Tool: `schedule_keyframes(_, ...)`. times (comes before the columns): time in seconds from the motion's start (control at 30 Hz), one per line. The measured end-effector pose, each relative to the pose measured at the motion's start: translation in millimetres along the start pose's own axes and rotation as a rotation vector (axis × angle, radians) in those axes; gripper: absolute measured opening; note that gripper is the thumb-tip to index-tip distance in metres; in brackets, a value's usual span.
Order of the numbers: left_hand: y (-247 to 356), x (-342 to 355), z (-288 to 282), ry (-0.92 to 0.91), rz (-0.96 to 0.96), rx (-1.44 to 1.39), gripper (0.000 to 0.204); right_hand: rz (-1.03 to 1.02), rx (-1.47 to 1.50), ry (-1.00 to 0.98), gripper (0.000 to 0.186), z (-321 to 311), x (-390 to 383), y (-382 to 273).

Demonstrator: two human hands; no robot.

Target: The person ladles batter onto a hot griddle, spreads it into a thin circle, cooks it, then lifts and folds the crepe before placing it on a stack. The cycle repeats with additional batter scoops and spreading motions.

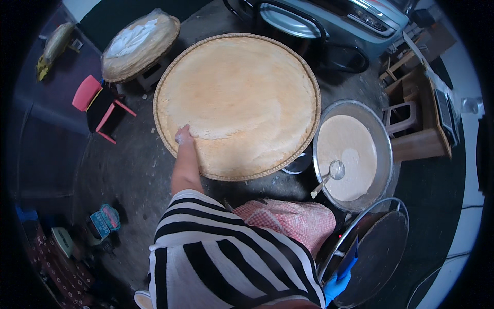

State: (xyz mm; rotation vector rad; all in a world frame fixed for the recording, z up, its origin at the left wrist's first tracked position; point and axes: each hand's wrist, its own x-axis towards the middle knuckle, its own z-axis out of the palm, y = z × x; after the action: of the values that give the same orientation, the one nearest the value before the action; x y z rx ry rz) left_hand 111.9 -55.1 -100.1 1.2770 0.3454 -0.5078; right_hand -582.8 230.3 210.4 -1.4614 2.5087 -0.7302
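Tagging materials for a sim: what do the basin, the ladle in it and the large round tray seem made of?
Basin: probably metal, dull grey; the rim gleams.
Ladle: likely metal, shiny bowl; handle material unclear.
Large round tray: perhaps wicker, matte tan; its edge looks braided.

Left hand (183, 135) touching pale round sheet (231, 92), woven tray (242, 35) | blue-gloved right hand (336, 288) near dark round plate (378, 262) | ladle (337, 170) in basin (383, 141) of pale batter (342, 136)
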Motion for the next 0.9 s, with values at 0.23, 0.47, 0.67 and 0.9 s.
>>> schedule_keyframes(0.23, -1, -10, 4, 0.283, 0.157, 0.918, 0.033, 0.154, 0.145, 0.069, 0.040, -7, -5, -10)
schedule_keyframes(0.47, -70, -146, 51, -0.238, 1.110, 1.046, 0.048, 0.655, 0.229, 0.489, 0.030, -29, -50, 79)
schedule_keyframes(0.67, -181, -337, 97, -1.625, 0.465, 0.869, 0.044, 1.016, 0.728, 1.088, 0.034, -41, -150, 185)
schedule_keyframes(0.9, -240, -459, 128, -1.937, 0.459, 1.538, 0.045, 1.227, 0.543, 1.243, 0.041, -62, -227, 255)
